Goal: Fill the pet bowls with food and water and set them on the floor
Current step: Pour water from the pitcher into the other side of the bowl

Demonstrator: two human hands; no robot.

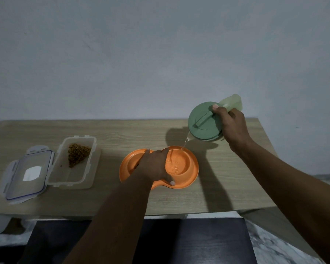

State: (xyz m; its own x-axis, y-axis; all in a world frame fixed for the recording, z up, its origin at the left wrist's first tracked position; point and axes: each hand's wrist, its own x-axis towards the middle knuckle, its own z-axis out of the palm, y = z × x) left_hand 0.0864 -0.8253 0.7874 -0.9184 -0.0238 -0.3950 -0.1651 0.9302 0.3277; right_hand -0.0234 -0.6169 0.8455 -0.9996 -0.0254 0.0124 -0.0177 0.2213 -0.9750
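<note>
An orange double pet bowl [191, 174] rests on the wooden table [122, 134]. My left hand [156, 166] lies across its middle, gripping the divider between the two wells, and hides most of the left well. My right hand [232, 124] holds a green lidded jug [204, 122] by its handle, tilted over the bowl. A thin stream of water [185, 142] falls from the spout into the right well, which holds rippling water.
A clear plastic container [74, 164] with brown kibble stands open on the table's left side. Its clip lid [25, 174] lies beside it, further left. A grey wall rises behind the table. Dark floor and pale marbled tiles show below the front edge.
</note>
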